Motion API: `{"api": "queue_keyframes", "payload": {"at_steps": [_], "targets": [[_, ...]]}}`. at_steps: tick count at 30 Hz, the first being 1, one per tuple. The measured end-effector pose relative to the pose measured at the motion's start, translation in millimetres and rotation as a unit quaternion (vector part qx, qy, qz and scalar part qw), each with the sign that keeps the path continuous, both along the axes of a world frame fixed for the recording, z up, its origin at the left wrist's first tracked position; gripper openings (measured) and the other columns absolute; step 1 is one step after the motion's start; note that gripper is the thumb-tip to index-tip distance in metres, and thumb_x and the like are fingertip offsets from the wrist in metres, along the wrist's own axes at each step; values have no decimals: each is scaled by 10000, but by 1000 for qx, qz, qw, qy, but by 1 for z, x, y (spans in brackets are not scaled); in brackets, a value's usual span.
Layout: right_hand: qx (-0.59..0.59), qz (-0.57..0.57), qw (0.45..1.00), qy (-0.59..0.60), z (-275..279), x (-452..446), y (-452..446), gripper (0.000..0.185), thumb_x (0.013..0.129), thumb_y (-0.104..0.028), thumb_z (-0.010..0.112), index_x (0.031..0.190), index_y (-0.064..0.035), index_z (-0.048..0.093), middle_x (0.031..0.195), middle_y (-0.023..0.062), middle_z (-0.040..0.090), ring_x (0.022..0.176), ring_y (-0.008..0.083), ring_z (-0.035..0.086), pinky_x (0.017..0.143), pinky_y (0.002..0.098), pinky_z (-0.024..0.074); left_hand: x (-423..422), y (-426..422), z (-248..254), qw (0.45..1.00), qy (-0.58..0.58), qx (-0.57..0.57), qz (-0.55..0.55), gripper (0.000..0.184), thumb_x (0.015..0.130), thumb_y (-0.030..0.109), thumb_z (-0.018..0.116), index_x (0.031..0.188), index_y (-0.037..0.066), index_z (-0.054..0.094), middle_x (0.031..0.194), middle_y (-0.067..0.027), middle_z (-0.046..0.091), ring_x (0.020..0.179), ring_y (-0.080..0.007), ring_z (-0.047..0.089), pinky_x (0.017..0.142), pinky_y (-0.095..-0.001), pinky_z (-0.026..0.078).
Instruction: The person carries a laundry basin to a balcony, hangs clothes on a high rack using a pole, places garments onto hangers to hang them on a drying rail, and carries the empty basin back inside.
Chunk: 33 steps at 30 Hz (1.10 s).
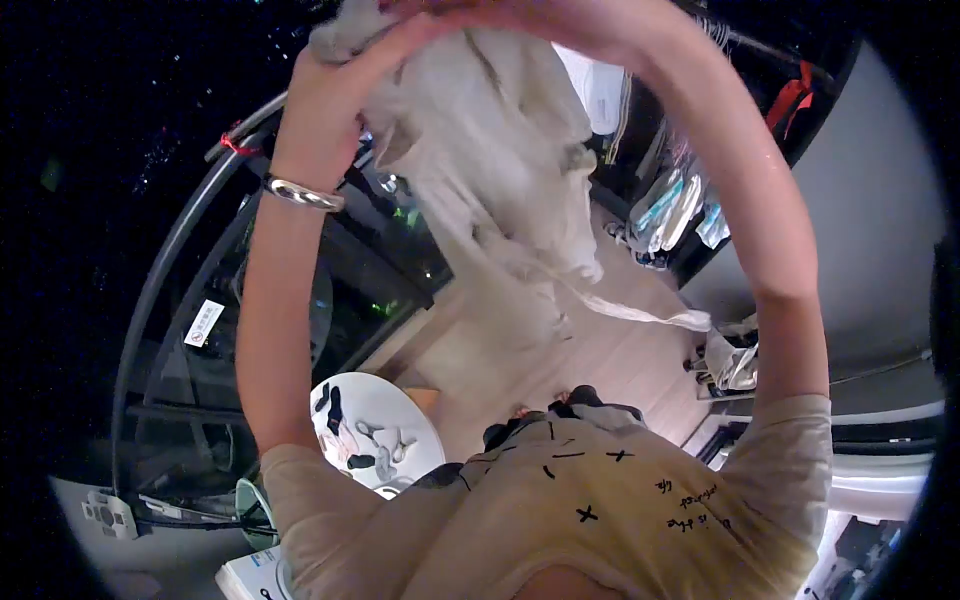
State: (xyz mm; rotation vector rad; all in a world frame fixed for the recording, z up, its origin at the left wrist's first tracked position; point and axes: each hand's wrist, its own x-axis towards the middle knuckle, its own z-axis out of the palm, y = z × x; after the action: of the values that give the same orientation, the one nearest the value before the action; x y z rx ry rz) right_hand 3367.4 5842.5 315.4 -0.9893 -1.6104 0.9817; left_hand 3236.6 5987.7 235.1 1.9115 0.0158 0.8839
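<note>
A crumpled cream garment (510,130) hangs from my raised hands at the top of the view. Its exact kind is hard to make out among the folds. My left hand (350,75), below which a silver bangle (305,193) circles the wrist, is closed on the bunched upper left part of the cloth. Reaching in from the right, my right hand (480,12) grips the garment's top edge; the frame cuts off part of its fingers. From the lower side of the garment, a long pale strip (640,312) trails to the right above the floor.
A round white table (385,400) at lower left carries socks and other small dark and pale items. Curved metal rails (165,265) run along the dark window. Clothes (670,210) hang at right, and a white bundle (735,360) lies near the wall. Wooden floor (600,350) shows below.
</note>
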Motion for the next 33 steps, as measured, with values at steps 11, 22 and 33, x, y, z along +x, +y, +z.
{"api": "queue_keyframes", "payload": {"at_steps": [11, 22, 33], "targets": [[55, -177, 981, -58, -233, 78, -2, 997, 608, -362, 748, 1354, -122, 132, 1337, 119, 265, 1223, 244, 273, 969, 407, 293, 4, -12, -2, 981, -29, -191, -32, 212, 756, 153, 636, 923, 28, 595, 873, -14, 599, 786, -98, 554, 685, -234, 434], [61, -270, 959, -52, -228, 66, 25, 276, 801, -321, 581, 818, -48, 622, 658, -32, 550, 610, 39, 479, 508, 191, 363, -79, 55, -19, 962, -19, -262, 73, 264, 798, 168, 579, 1021, 28, 559, 990, -48, 586, 892, -139, 552, 770, -271, 438], [257, -385, 831, -310, -83, 11, 33, 282, 798, -164, 515, 596, 33, 496, 453, 128, 422, 408, 186, 404, 429, 345, 313, -81, 123, -107, 960, 141, -53, 236, 385, 707, 73, 626, 1073, 31, 515, 1010, -72, 552, 942, -136, 508, 827, -263, 394]]}}
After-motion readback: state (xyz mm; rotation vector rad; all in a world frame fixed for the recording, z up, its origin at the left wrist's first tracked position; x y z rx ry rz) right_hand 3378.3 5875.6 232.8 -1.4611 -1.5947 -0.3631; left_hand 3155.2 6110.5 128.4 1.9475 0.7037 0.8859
